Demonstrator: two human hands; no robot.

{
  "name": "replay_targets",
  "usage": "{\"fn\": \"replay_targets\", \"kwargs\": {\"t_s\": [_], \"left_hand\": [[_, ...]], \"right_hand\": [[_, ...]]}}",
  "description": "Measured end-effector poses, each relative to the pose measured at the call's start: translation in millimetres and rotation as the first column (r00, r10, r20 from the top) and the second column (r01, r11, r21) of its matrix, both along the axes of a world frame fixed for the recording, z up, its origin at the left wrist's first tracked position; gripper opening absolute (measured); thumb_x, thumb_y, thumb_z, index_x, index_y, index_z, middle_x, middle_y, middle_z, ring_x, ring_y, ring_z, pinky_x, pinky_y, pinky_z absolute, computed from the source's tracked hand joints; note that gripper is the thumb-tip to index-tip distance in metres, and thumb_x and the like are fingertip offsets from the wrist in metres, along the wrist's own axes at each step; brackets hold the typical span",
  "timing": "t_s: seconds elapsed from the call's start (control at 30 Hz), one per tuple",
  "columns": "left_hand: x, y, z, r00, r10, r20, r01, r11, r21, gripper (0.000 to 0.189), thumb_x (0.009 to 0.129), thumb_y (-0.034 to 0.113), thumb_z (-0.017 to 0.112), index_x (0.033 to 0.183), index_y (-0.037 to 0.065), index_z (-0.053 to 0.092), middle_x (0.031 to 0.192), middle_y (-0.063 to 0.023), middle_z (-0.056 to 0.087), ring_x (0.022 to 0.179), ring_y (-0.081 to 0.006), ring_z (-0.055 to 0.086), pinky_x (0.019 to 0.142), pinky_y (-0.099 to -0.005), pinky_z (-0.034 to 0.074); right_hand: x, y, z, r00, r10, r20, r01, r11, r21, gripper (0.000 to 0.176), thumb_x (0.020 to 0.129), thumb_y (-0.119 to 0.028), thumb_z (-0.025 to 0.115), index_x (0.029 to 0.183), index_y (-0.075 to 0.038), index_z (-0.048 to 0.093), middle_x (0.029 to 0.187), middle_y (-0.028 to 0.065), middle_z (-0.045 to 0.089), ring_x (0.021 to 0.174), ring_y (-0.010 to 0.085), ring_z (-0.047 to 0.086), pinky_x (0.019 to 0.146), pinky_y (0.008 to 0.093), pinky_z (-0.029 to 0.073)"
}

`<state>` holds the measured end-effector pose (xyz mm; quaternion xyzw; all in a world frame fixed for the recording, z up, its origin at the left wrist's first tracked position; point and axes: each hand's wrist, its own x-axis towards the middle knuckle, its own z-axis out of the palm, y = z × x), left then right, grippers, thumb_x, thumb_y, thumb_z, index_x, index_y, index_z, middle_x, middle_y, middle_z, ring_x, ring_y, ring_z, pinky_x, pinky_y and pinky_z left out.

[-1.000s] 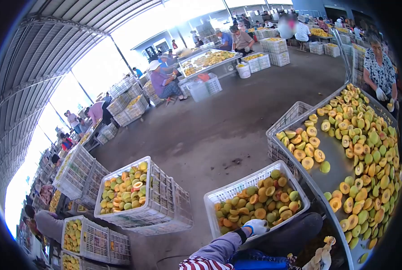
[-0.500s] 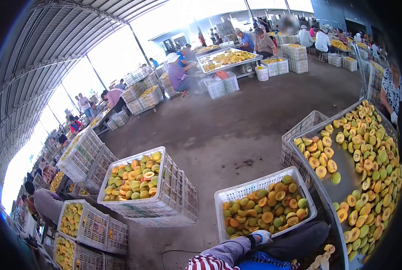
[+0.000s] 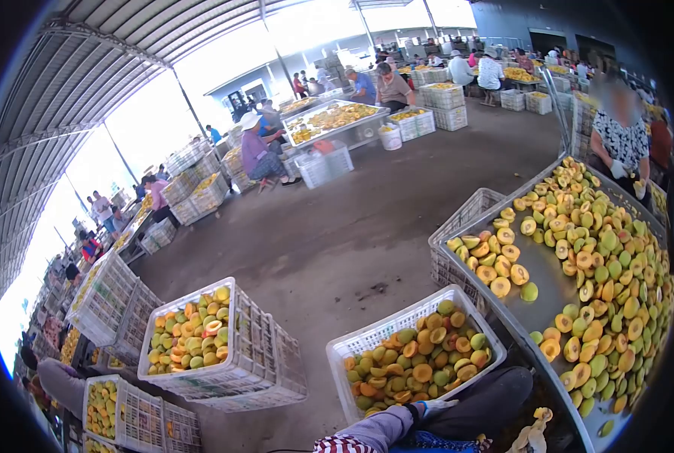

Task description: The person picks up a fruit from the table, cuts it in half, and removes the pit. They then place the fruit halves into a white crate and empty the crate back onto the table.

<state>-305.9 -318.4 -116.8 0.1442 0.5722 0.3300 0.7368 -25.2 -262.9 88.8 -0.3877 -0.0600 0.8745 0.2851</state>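
Observation:
My left hand, in a white and blue glove, rests on my dark-trousered leg, beside the near rim of a white plastic crate. Its fingers look stretched out, with nothing seen in them. Piled in the crate are yellow-green peaches, many of them halved. My right hand does not show. A crumpled tan, glove-like thing lies at the bottom, by the near edge of a metal table. That table bears a large heap of halved peaches.
Stacked crates of peaches stand to the left, with more crates below them. Across the table, a person in a patterned top wears white gloves. Further off, people sit at another fruit table beyond the concrete floor.
My view has swung right and slightly down, so the scene has shifted left. The person across the table shows more fully. My left hand stays near the crate and leg.

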Motion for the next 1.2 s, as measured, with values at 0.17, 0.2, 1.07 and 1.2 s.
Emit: {"fn": "replay_targets", "kwargs": {"t_s": [0.17, 0.2, 1.07, 1.2], "left_hand": [[-9.5, -10.6, 11.9, 0.982, -0.021, 0.189, 0.062, 0.975, -0.212, 0.053, 0.101, 0.043, 0.045, 0.138, 0.004, 0.05, 0.136, -0.0141, 0.055, 0.119, -0.021, 0.055, 0.101, -0.0292, 0.041], [-11.0, -10.6, 7.9, 0.982, -0.042, 0.184, 0.081, 0.974, -0.214, 0.053, 0.101, 0.043, 0.045, 0.137, 0.004, 0.05, 0.136, -0.0142, 0.056, 0.119, -0.0211, 0.056, 0.101, -0.0293, 0.041], [-18.5, 58.1, -131.8, 0.74, -0.383, -0.553, 0.436, 0.899, -0.039, 0.047, 0.101, 0.038, 0.044, 0.135, 0.005, 0.052, 0.132, -0.0164, 0.058, 0.117, -0.0237, 0.058, 0.099, -0.0317, 0.044], [-53.7, 28.8, -209.1, 0.534, -0.395, -0.748, 0.719, 0.678, 0.155, 0.046, 0.102, 0.037, 0.044, 0.135, 0.006, 0.052, 0.132, -0.0167, 0.059, 0.117, -0.0241, 0.058, 0.099, -0.032, 0.044]], "right_hand": [[25.3, 0.8, -19.8, 0.984, -0.176, -0.016, 0.169, 0.96, -0.222, 0.021, 0.102, -0.027, 0.048, 0.092, -0.009, 0.051, 0.055, 0.0039, 0.048, 0.031, 0.0136, 0.036, 0.03, 0.0277, 0.031], [29.2, 3.4, -27.7, 0.993, -0.114, 0.004, 0.114, 0.983, -0.141, 0.032, 0.101, -0.033, 0.051, 0.08, -0.009, 0.049, 0.045, 0.0016, 0.042, 0.029, 0.0158, 0.035, 0.03, 0.0298, 0.031], [77.1, 45.3, -47.6, 0.989, 0.127, 0.079, -0.144, 0.951, 0.274, 0.012, 0.093, -0.02, 0.059, 0.091, -0.01, 0.053, 0.082, 0.0042, 0.061, 0.066, 0.0111, 0.057, 0.055, 0.0224, 0.044], [62.8, 12.1, -64.0, 0.971, 0.065, 0.229, -0.135, 0.943, 0.305, 0.014, 0.093, -0.013, 0.057, 0.096, 0.0, 0.061, 0.084, 0.0121, 0.068, 0.057, 0.0157, 0.061, 0.052, 0.0275, 0.05]]}}
